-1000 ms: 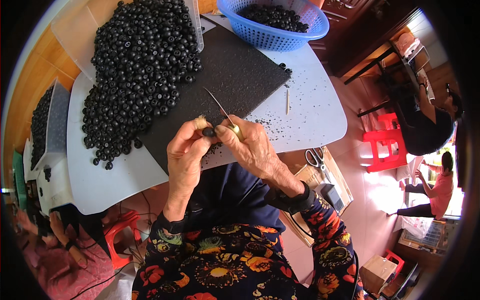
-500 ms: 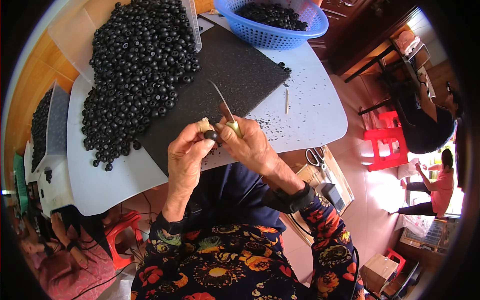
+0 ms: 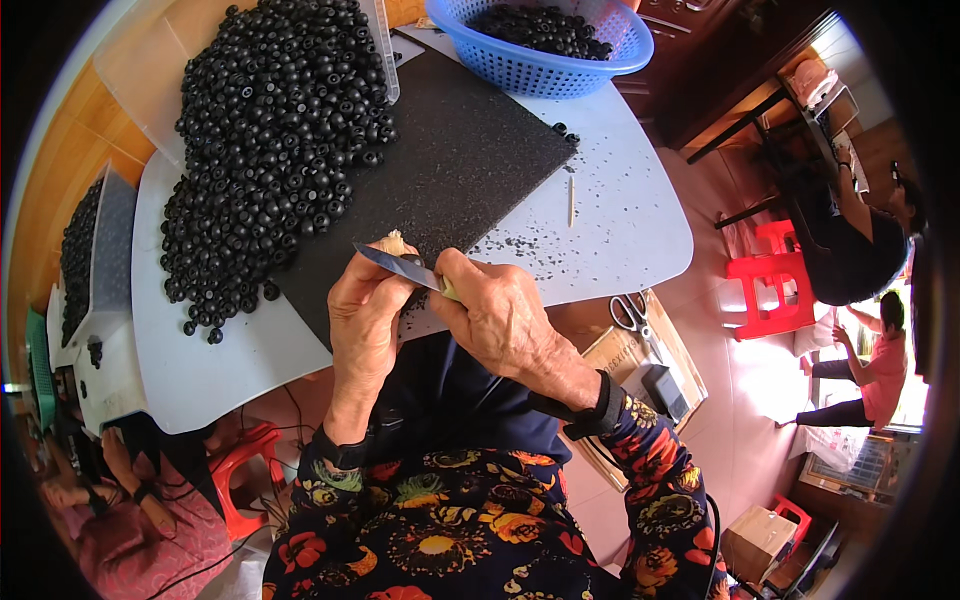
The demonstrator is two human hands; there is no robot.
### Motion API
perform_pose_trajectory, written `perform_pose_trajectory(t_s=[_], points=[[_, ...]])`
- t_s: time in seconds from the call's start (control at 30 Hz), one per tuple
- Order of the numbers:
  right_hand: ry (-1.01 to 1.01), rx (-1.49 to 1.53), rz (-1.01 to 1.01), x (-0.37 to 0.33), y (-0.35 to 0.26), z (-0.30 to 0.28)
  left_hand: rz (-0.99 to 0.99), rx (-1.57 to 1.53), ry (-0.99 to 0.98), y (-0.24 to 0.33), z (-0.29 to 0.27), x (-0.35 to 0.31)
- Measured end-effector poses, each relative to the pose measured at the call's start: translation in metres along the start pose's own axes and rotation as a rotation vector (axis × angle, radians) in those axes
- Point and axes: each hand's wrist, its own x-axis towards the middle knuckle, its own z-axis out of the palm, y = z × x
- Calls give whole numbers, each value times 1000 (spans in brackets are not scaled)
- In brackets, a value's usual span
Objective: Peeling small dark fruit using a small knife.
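Observation:
My right hand (image 3: 505,318) is closed round the yellow-green handle of a knife (image 3: 395,264). Its blade points left and lies across the fingertips of my left hand (image 3: 362,322). That hand pinches a small round black piece, now mostly hidden behind the blade and my thumb. A pale wrapping (image 3: 393,242) covers one left fingertip. Both hands are at the near edge of a dark speckled mat (image 3: 460,150). Left of the mat spreads a large heap of round black pieces with holes (image 3: 265,150), spilling from a clear plastic bin (image 3: 150,75).
A blue perforated basket (image 3: 560,78) of black pieces stands at the back of the white table (image 3: 640,210). Black shavings and a thin stick (image 3: 572,202) lie on the right. Scissors (image 3: 630,312) rest on a carton below. Red stools (image 3: 770,290) and other people are beyond.
The knife has swung left and down, its blade now across my left fingertips instead of pointing up and away. The black piece, visible before, is now mostly covered.

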Motion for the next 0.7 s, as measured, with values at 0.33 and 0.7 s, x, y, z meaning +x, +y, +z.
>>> perform_pose_trajectory(t_s=[0.33, 0.7], points=[[-73, 46, 112, 1, -5, -5, 38, 56, 41, 1, 4, -1], [-138, 531, 255, 8, 6, -9, -10, -9, -119, 6, 1, 1]])
